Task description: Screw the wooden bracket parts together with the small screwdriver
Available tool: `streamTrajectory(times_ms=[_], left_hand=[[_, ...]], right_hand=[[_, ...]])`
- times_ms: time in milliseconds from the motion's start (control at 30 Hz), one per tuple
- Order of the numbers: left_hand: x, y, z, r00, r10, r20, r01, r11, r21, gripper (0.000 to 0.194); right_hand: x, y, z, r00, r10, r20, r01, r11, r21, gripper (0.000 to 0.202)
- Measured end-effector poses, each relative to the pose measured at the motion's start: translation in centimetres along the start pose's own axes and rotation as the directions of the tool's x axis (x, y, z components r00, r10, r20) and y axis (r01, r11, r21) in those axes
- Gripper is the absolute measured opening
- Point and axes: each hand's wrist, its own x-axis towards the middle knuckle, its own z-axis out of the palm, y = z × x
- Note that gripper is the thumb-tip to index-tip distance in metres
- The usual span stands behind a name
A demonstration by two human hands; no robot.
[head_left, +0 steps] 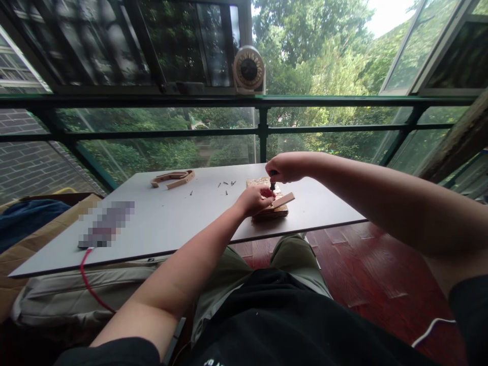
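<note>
My right hand is wrapped round the dark handle of a screwdriver, which points down. My left hand is closed in a pinch at the screwdriver's lower end; what its fingertips hold there is too small to make out. Beneath both hands a light wooden strip lies slanted across a stack of rough chipboard near the table's front edge. Several loose screws are scattered to the left of the stack. The screwdriver's tip is hidden by my left fingers.
On the white table lie bent wooden pieces at the back left and a blurred-out flat device with a red cable. A green railing runs behind, with a round fan above it. A cardboard box stands left.
</note>
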Motion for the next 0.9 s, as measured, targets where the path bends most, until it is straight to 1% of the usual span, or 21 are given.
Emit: streamTrajectory(times_ms=[67, 233, 333, 433, 533, 633, 667, 800, 900], left_hand=[[-0.1, 0.0, 0.1, 1.0, 0.001, -0.012, -0.001, 1.0, -0.004, 0.016], [-0.2, 0.1, 0.3, 0.995, -0.002, -0.099, -0.003, 0.999, -0.053, 0.025], [-0.3, 0.1, 0.3, 0.992, -0.003, -0.125, -0.001, 1.0, -0.028, 0.023], [-0.3, 0.1, 0.2, 0.991, 0.024, -0.132, -0.024, 1.0, 0.004, 0.023], [-0.2, 0.0, 0.2, 0.989, 0.06, -0.132, -0.058, 0.998, 0.022, 0.021], [0.0, -0.2, 0.1, 0.988, 0.079, -0.131, -0.074, 0.996, 0.044, 0.021], [0.0, -0.2, 0.1, 0.988, 0.083, -0.128, -0.078, 0.996, 0.046, 0.021], [0.1, -0.3, 0.2, 0.988, 0.101, -0.113, -0.097, 0.994, 0.039, 0.02], [0.2, -0.3, 0.2, 0.987, 0.115, -0.112, -0.11, 0.993, 0.045, 0.017]], right_hand=[[-0.1, -0.2, 0.0, 1.0, -0.004, -0.021, 0.004, 1.0, -0.015, 0.018], [-0.2, -0.4, 0.1, 0.999, 0.018, -0.043, -0.019, 0.999, -0.034, 0.019], [-0.2, -0.4, 0.2, 0.998, 0.021, -0.054, -0.024, 0.998, -0.065, 0.024], [-0.3, -0.5, 0.3, 0.999, 0.027, -0.039, -0.032, 0.992, -0.125, 0.029], [-0.5, -0.5, 0.6, 0.999, -0.013, -0.047, 0.007, 0.99, -0.138, 0.029], [-0.5, -0.2, 1.0, 0.996, -0.075, -0.053, 0.072, 0.995, -0.067, 0.046], [-0.5, -0.1, 1.1, 0.995, -0.087, -0.049, 0.084, 0.995, -0.055, 0.048], [-0.3, -0.3, 1.1, 0.995, -0.097, -0.023, 0.094, 0.991, -0.1, 0.03], [-0.3, -0.9, 0.8, 0.997, -0.075, -0.007, 0.074, 0.988, -0.137, 0.026]])
